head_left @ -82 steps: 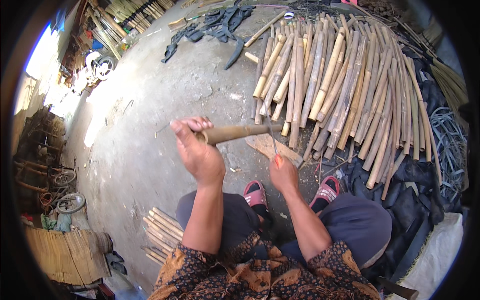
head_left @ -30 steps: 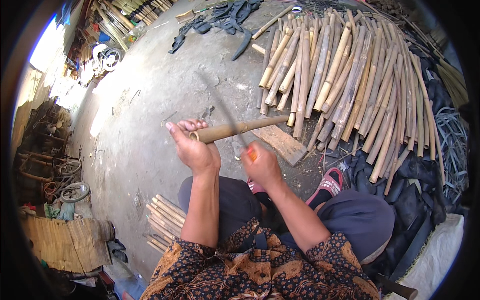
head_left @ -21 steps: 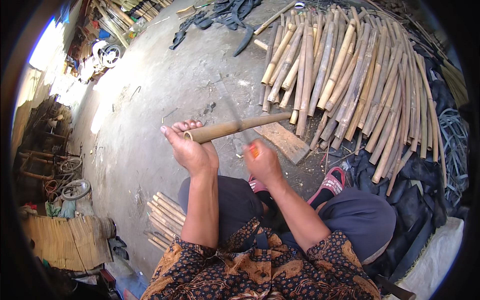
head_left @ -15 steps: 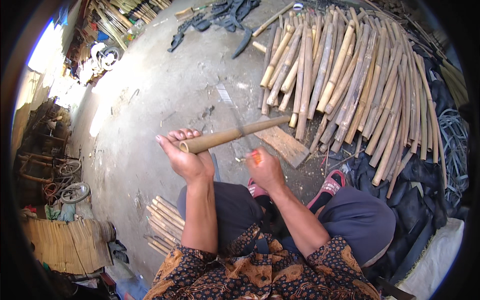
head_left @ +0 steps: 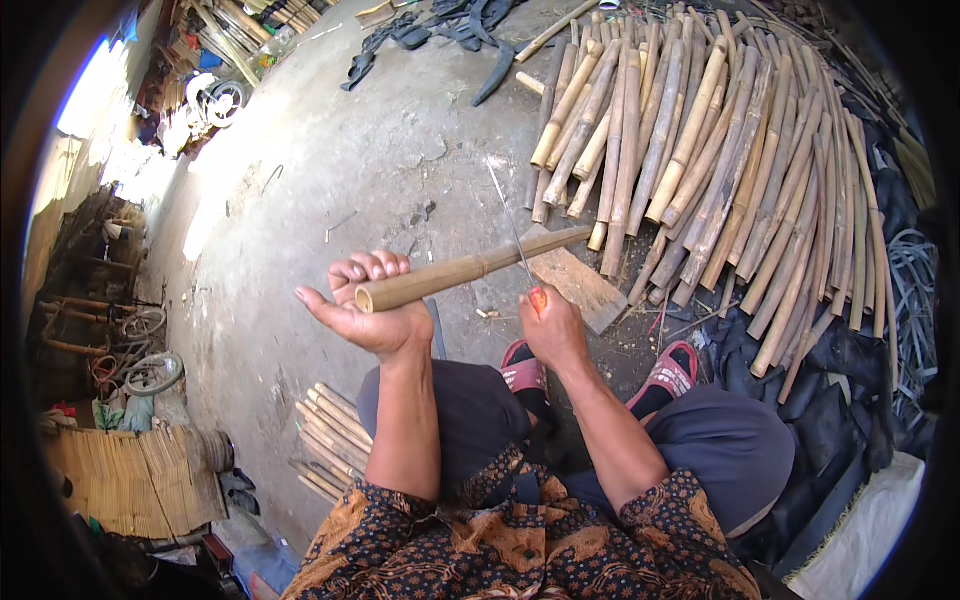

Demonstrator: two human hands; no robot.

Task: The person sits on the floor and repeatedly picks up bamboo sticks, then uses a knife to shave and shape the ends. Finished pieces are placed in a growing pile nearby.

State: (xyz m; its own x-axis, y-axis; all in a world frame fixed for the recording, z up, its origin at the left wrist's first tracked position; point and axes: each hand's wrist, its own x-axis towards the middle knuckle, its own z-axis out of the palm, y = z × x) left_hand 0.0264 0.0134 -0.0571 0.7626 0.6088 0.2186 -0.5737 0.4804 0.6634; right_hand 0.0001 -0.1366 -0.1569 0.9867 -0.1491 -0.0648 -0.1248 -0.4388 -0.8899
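A bamboo pole lies across the palm of my left hand, its hollow cut end towards me. The fingers curl up behind the pole and the thumb sticks out to the left. My right hand is closed around the orange-red handle of a long knife. The blade, seen nearly edge-on, points away and crosses the pole to the right of its node. Whether it cuts into the bamboo I cannot tell. Beneath the pole's far end, a wooden board rests on the floor.
A large heap of bamboo poles fills the right, over black sheeting. A smaller bundle of bamboo pieces lies by my left knee. Dark strips are on the far floor. Wheels stand at the left.
The knife has moved right along the pole, away from the node, and its blade has turned nearly edge-on. My left hand's fingers have loosened and the thumb has dropped outward.
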